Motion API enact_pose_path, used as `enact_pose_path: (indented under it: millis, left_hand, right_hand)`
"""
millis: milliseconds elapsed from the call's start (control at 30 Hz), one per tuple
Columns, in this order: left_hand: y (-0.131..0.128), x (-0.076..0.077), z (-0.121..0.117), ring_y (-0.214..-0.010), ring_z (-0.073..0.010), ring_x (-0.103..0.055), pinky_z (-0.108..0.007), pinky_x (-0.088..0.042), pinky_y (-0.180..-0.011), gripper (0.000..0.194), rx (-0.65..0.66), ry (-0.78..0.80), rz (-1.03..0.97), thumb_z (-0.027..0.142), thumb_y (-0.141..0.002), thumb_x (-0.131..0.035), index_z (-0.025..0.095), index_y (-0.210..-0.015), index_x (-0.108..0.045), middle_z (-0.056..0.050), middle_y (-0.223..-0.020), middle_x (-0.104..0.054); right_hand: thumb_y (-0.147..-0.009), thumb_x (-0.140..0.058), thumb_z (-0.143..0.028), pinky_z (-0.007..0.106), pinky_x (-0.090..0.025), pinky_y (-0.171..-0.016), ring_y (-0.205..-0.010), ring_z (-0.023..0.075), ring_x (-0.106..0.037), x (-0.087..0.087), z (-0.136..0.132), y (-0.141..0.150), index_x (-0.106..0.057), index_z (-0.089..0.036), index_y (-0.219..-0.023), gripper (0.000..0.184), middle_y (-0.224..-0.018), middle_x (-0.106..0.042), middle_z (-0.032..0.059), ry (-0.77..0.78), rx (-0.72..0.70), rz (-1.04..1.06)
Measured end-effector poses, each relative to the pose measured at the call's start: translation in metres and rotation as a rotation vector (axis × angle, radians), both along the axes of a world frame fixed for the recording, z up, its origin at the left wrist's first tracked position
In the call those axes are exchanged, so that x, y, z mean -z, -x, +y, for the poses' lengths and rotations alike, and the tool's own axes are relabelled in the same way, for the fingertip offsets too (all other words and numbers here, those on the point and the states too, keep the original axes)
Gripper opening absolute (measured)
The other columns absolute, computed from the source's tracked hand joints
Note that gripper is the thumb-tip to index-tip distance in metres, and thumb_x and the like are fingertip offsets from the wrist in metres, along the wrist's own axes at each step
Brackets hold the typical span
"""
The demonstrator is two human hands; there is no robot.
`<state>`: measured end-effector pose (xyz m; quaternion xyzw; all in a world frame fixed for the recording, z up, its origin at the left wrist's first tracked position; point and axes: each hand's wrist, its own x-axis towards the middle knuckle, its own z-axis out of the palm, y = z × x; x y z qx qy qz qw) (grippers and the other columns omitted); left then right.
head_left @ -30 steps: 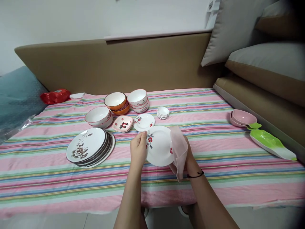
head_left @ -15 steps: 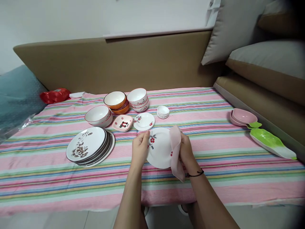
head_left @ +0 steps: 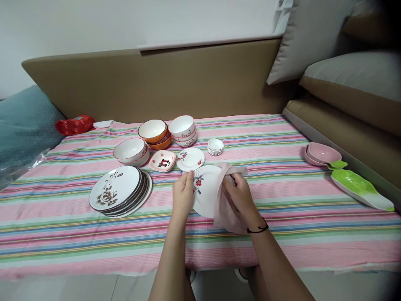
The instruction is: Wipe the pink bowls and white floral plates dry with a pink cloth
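Note:
My left hand (head_left: 183,193) grips the left rim of a white plate (head_left: 205,194) with red flowers and grey leaves, thumb on top. A thin pink cloth (head_left: 230,215) is in my right hand (head_left: 241,194), draped over the plate's right side, with the fingers pressing it against the surface. The plate is held just above the striped cloth, and its right edge is hidden. Just beyond it lies another flowered plate (head_left: 190,159). A square pink dish (head_left: 162,160) with a cat picture sits to the left of that one.
A stack of dark-edged plates (head_left: 115,190) stands at the left. Behind are white bowls (head_left: 130,150), orange bowls (head_left: 153,131), more white bowls (head_left: 182,127) and small white dishes (head_left: 215,145). Pink bowls (head_left: 324,153) and a green dish (head_left: 360,188) lie right, beside cushions (head_left: 347,79).
My right hand has shifted from the plate's right rim onto its face, carrying the pink cloth leftward and spreading it wider. My left hand keeps its hold on the rim.

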<state>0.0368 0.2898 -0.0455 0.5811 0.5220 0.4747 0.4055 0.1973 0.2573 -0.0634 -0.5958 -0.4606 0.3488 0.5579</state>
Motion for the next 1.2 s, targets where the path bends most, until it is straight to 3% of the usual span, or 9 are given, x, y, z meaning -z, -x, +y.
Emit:
enact_pose_path:
  millis: [200,267,367,467,633,733,867,1067,1200]
  left_hand:
    - [-0.0029,-0.0053,-0.0029,-0.056,-0.0126,-0.033,-0.026,-0.026,-0.055,0.039,0.155,0.023,0.111,0.043,-0.088,-0.043,0.020,-0.058,-0.033,0.003,-0.056,-0.032]
    - [-0.0035,-0.0049,-0.0032,-0.057,-0.0127,-0.033,-0.026,-0.026,-0.055,0.039,0.214,0.037,0.140,0.044,-0.088,-0.042,0.020,-0.059,-0.034,0.003,-0.056,-0.033]
    - [-0.0039,-0.0036,-0.0028,-0.057,-0.0130,-0.035,-0.026,-0.026,-0.056,0.039,0.261,0.007,0.173,0.044,-0.090,-0.040,0.019,-0.059,-0.035,0.003,-0.056,-0.035]
    - [-0.0037,-0.0033,-0.0022,-0.057,-0.0130,-0.035,-0.026,-0.026,-0.056,0.040,0.274,-0.014,0.180,0.044,-0.090,-0.040,0.019,-0.059,-0.035,0.003,-0.056,-0.036]
    - [-0.0035,-0.0068,-0.0036,-0.056,-0.0128,-0.033,-0.026,-0.024,-0.054,0.041,0.298,0.008,0.203,0.046,-0.089,-0.040,0.020,-0.058,-0.034,0.003,-0.056,-0.034]
    - [-0.0041,-0.0089,-0.0053,-0.056,-0.0135,-0.035,-0.026,-0.025,-0.054,0.040,0.350,0.018,0.202,0.045,-0.089,-0.040,0.020,-0.058,-0.036,0.003,-0.056,-0.037]
    - [-0.0054,-0.0090,-0.0062,-0.057,-0.0136,-0.037,-0.026,-0.027,-0.055,0.039,0.412,0.006,0.197,0.043,-0.090,-0.039,0.019,-0.059,-0.038,0.002,-0.057,-0.041]
    - [-0.0030,-0.0070,-0.0050,-0.056,-0.0126,-0.034,-0.025,-0.025,-0.054,0.041,0.297,0.012,0.181,0.046,-0.089,-0.041,0.019,-0.059,-0.034,0.003,-0.056,-0.035]
    - [-0.0018,-0.0068,-0.0044,-0.056,-0.0126,-0.034,-0.025,-0.025,-0.054,0.040,0.328,0.028,0.160,0.045,-0.089,-0.041,0.019,-0.059,-0.036,0.004,-0.056,-0.035]
  right_hand:
    - [-0.082,-0.057,-0.038,0.027,-0.043,-0.066,-0.074,0.0161,-0.053,-0.0051,-0.0015,-0.0014,-0.048,-0.022,-0.090,0.020,-0.077,-0.055,-0.0018,-0.116,0.126,-0.051]
    - [-0.079,-0.060,-0.035,0.030,-0.045,-0.071,-0.078,0.0178,-0.055,-0.0058,-0.0016,-0.0018,-0.048,-0.022,-0.096,0.025,-0.083,-0.056,-0.0002,-0.176,0.044,-0.178]
    - [-0.078,-0.065,-0.037,0.036,-0.044,-0.087,-0.101,0.0238,-0.054,-0.0059,-0.0021,-0.0008,-0.054,-0.022,-0.106,0.034,-0.105,-0.058,0.0064,-0.273,-0.150,-0.424]
    - [-0.077,-0.067,-0.040,0.041,-0.041,-0.096,-0.115,0.0274,-0.048,-0.0051,-0.0033,0.0004,-0.055,-0.023,-0.117,0.044,-0.121,-0.053,0.0094,-0.314,-0.208,-0.583]
    - [-0.090,-0.048,-0.029,0.039,-0.046,-0.090,-0.101,0.0225,-0.056,-0.0026,-0.0045,-0.0024,-0.058,-0.022,-0.103,0.018,-0.103,-0.062,0.0073,-0.358,-0.035,-0.516]
    - [-0.088,-0.049,-0.024,0.040,-0.048,-0.087,-0.099,0.0225,-0.058,-0.0018,-0.0041,-0.0034,-0.056,-0.023,-0.104,0.018,-0.101,-0.062,0.0079,-0.435,0.075,-0.484]
    - [-0.087,-0.050,-0.024,0.039,-0.048,-0.090,-0.102,0.0223,-0.058,-0.0014,-0.0050,-0.0006,-0.055,-0.023,-0.106,0.020,-0.106,-0.062,0.0084,-0.429,-0.017,-0.475]
    - [-0.088,-0.044,-0.022,0.033,-0.049,-0.085,-0.100,0.0192,-0.061,0.0014,-0.0071,0.0003,-0.048,-0.023,-0.108,0.020,-0.105,-0.063,0.0065,-0.303,-0.171,-0.317]
    - [-0.085,-0.047,-0.021,0.035,-0.047,-0.090,-0.106,0.0212,-0.059,0.0000,-0.0056,-0.0004,-0.053,-0.024,-0.111,0.027,-0.111,-0.063,0.0065,-0.288,-0.213,-0.404]
